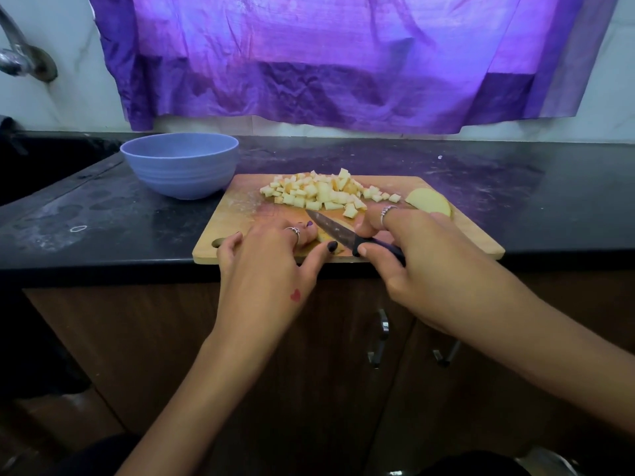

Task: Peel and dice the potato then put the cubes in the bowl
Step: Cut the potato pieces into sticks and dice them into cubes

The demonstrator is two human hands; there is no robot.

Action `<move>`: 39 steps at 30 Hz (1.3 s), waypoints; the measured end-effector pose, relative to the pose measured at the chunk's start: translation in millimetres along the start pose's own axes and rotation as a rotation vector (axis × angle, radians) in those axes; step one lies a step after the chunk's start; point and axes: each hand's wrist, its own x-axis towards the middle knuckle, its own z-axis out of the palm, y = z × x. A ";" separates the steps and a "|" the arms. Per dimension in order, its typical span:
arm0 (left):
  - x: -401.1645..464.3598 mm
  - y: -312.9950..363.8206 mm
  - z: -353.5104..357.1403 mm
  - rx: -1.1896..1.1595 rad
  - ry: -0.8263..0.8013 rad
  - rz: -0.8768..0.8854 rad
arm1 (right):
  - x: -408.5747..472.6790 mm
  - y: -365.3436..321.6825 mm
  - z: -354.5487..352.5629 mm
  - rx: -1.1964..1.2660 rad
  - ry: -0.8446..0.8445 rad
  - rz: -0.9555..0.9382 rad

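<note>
Two hands over one wooden cutting board [474, 235], mid-dice. Right hand [422, 266] is wrapped around the dark handle of one small knife [338, 233], blade angled toward the left hand, tip pointing away from the person. Left hand [271, 259] has fingers curled down onto a potato piece [326, 242] at the near edge of the board, pinning it so it won't slide under the blade; fingertips look tucked back from the edge, likely to stay clear of the cut. Most of that piece is hidden under the fingers, so its shape is hard to tell.

Just beyond both hands: one pile of potato cubes [326, 194], too many to count, parked at the far side of the board, probably to keep the cutting zone free. Beyond the right hand, at its outer side: one uncut, peeled potato chunk [429, 201] waiting its turn. So two pieces left to dice, by the look of it.

Beyond the left hand, off the board's far left corner: one blue bowl [180, 164] on the dark counter [481, 187], just beside the board, handy for the transfer. No cubes visible inside it from this angle.
</note>
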 end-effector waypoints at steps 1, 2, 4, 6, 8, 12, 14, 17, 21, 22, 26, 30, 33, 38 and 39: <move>0.1 0.4 -0.1 0.007 -0.006 0.000 | 3.7 -0.3 2.2 0.001 0.003 -0.006; 0.5 0.5 0.1 0.011 -0.012 0.001 | 7.7 -1.2 3.8 0.002 0.001 -0.011; 1.5 -0.2 -0.3 0.018 -0.023 0.011 | 17.1 -4.6 5.2 -0.007 -0.016 -0.013; 1.9 -1.2 -0.7 0.022 -0.030 0.029 | 25.7 -8.9 4.9 -0.027 -0.040 -0.017; 2.1 -0.4 -1.1 0.043 -0.031 0.039 | 30.9 -11.8 3.9 -0.021 -0.059 -0.016; 3.6 6.0 -2.0 0.131 -0.016 0.049 | 34.7 -17.4 -4.0 -0.073 -0.094 -0.007; 4.6 8.1 -4.9 0.130 -0.043 0.050 | 37.2 -22.4 -12.1 -0.142 -0.142 0.009; 5.0 9.0 -9.2 0.129 -0.089 0.054 | 38.9 -23.4 -17.7 -0.195 -0.178 0.010; 3.7 13.0 -13.4 0.134 -0.101 0.044 | 33.1 -14.1 -4.7 -0.149 -0.099 -0.018; 3.6 14.3 -13.3 0.152 -0.106 0.037 | 31.8 -12.1 -0.3 -0.126 -0.082 -0.032; 3.7 21.0 -15.6 0.220 -0.135 0.038 | 25.6 -7.2 1.6 -0.139 -0.030 -0.061; 6.3 24.9 -15.8 0.310 -0.130 0.075 | 19.5 0.6 -0.4 -0.130 -0.006 -0.057; 7.1 25.7 -13.8 0.337 -0.137 0.067 | 16.8 2.8 3.3 -0.162 0.029 -0.081; 6.2 18.8 -10.4 0.400 -0.069 0.209 | 7.4 1.3 9.0 -0.322 0.096 -0.100; 6.3 18.3 -10.8 0.405 -0.070 0.234 | 5.8 0.1 9.9 -0.327 0.103 -0.113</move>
